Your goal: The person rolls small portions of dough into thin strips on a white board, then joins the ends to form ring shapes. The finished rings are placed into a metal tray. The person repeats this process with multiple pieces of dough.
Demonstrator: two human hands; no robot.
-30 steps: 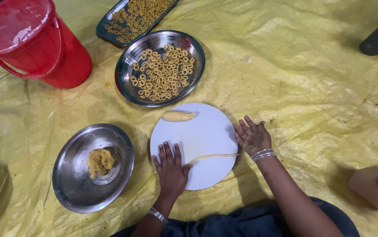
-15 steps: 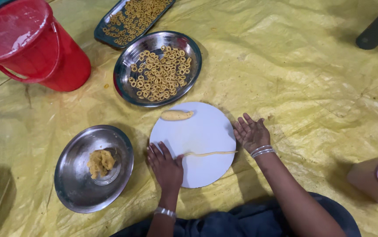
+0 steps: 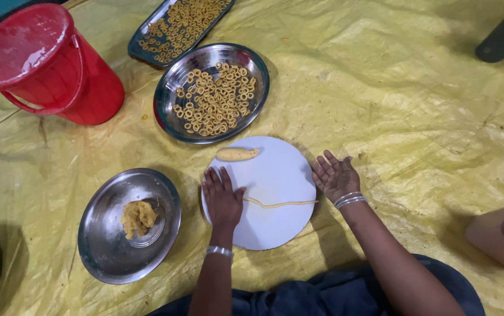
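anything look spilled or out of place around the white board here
Little stands out. One small dough crumb lies loose on the yellow sheet, between the red bucket and the round plate of dough rings. The thin dough rope lies on the white round board.

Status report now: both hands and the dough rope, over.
Left hand flat on rope's left end. Right hand open, palm up, off the board. Dough rope thin, lying across board. Dough lump apart, clear.

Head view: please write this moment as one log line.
left hand: flat on dough rope | right hand: palm up, at board edge | dough lump: on board, untouched
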